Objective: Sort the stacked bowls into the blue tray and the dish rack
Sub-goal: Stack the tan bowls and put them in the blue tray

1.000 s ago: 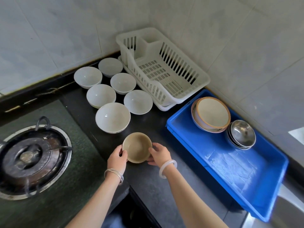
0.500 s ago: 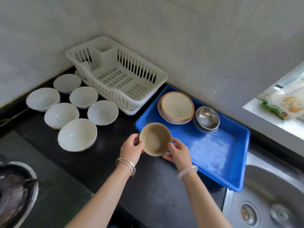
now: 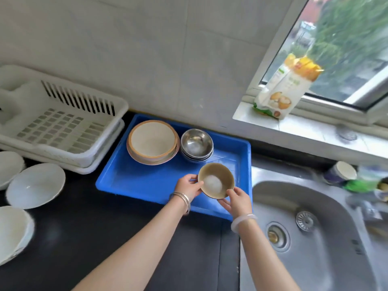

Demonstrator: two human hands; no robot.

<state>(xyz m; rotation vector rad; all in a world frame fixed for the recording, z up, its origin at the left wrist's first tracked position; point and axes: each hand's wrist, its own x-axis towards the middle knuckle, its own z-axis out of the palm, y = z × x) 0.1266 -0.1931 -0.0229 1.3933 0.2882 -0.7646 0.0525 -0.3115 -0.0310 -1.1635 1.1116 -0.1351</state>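
Tan bowl [image 3: 216, 180] — left hand [image 3: 188, 186], right hand [image 3: 239, 201] pinching its rim — over blue tray [image 3: 136, 177].

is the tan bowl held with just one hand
No, the left hand and the right hand both grip the tan bowl over the blue tray.

Nearest white bowl [image 3: 14, 232] partly off-frame.

A small tan bowl [image 3: 216, 180] was held upright over the blue tray [image 3: 147, 181] at centre frame, near stacked steel bowls [image 3: 197, 144] and cream bowls [image 3: 153, 141] inside it; the white dish rack [image 3: 63, 127] sat left.
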